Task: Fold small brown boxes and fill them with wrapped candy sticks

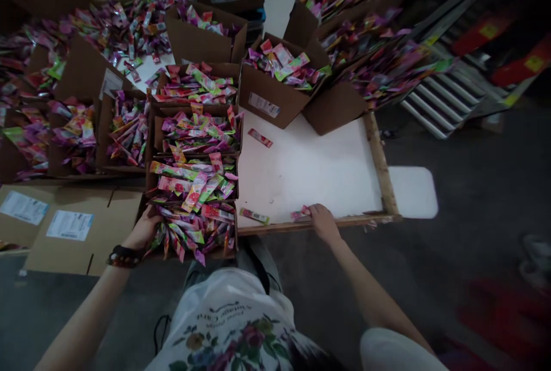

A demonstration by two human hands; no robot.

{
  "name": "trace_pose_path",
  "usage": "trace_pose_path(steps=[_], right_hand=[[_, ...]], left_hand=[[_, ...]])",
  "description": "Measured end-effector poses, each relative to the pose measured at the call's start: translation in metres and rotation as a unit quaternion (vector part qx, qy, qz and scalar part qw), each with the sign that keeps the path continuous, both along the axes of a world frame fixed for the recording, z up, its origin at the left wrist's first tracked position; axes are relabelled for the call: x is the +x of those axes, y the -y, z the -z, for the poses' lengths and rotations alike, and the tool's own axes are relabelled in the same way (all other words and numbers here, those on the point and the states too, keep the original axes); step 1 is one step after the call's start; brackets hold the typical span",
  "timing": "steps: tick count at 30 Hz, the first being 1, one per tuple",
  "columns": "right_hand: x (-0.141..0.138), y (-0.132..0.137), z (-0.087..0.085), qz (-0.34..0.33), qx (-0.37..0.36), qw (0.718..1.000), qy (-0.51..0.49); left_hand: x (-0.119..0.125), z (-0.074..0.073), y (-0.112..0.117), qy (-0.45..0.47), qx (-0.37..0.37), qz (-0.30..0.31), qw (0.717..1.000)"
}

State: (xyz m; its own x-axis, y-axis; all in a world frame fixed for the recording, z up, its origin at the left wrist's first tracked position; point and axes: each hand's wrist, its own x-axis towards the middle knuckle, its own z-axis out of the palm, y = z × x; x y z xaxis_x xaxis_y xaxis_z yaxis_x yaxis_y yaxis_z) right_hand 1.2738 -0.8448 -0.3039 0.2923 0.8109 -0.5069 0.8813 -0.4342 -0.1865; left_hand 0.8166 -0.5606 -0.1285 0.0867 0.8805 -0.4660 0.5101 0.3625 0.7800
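Note:
My left hand (144,228) grips the left side of the nearest cardboard box (192,230), which is heaped with colourful sachets. My right hand (322,223) rests on the wooden front edge of the white table (310,170), its fingers closed on a small pink sachet (300,213). Two more loose sachets lie on the white surface, one green and pink (253,216) near the front edge and one red (260,138) further back.
Several open cardboard boxes full of sachets stand in rows on the table, such as one (275,81) at the back. Flat cartons with labels (71,227) lie at the left. A roller conveyor (447,95) stands at the right over dark floor.

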Motion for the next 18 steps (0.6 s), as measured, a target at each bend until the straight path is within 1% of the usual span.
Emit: trace_pose_path(steps=[2,3,5,7,9,11,12,13,14,15,16,18], right_hand=[[0.008,0.008,0.000,-0.001,-0.020,1.000,-0.004],[0.008,0.007,0.001,-0.003,-0.028,1.000,-0.009],[-0.004,-0.006,0.004,-0.012,-0.036,0.999,-0.030],[-0.034,-0.029,0.006,-0.034,-0.025,0.997,-0.063],[-0.079,-0.054,0.006,-0.060,-0.005,0.994,-0.093],[-0.121,-0.072,0.002,-0.075,0.013,0.992,-0.101],[-0.135,-0.078,-0.001,-0.075,0.018,0.992,-0.097],[-0.141,-0.085,-0.002,-0.074,0.023,0.993,-0.092],[-0.140,-0.093,-0.002,-0.069,0.029,0.994,-0.086],[-0.130,-0.104,0.000,-0.060,0.039,0.995,-0.076],[-0.112,-0.119,0.002,-0.047,0.054,0.996,-0.062],[-0.063,-0.163,0.003,-0.011,0.101,0.995,-0.019]], left_hand=[[0.000,0.001,0.001,0.012,-0.006,-0.007,1.000],[0.000,0.001,0.001,0.017,-0.009,-0.012,1.000],[0.002,0.001,0.002,0.017,-0.013,-0.025,0.999],[0.004,0.000,0.003,0.009,-0.015,-0.028,0.999],[0.006,-0.001,0.004,0.013,-0.019,-0.030,0.999],[0.006,-0.001,0.006,0.036,-0.028,-0.044,0.998],[0.006,0.000,0.008,0.051,-0.039,-0.054,0.996],[0.004,0.002,0.010,0.067,-0.050,-0.067,0.994],[0.002,0.004,0.011,0.083,-0.059,-0.076,0.992],[-0.001,0.007,0.012,0.093,-0.070,-0.084,0.990],[-0.004,0.011,0.013,0.101,-0.065,-0.091,0.989],[-0.007,0.021,0.012,0.120,-0.055,-0.104,0.986]])
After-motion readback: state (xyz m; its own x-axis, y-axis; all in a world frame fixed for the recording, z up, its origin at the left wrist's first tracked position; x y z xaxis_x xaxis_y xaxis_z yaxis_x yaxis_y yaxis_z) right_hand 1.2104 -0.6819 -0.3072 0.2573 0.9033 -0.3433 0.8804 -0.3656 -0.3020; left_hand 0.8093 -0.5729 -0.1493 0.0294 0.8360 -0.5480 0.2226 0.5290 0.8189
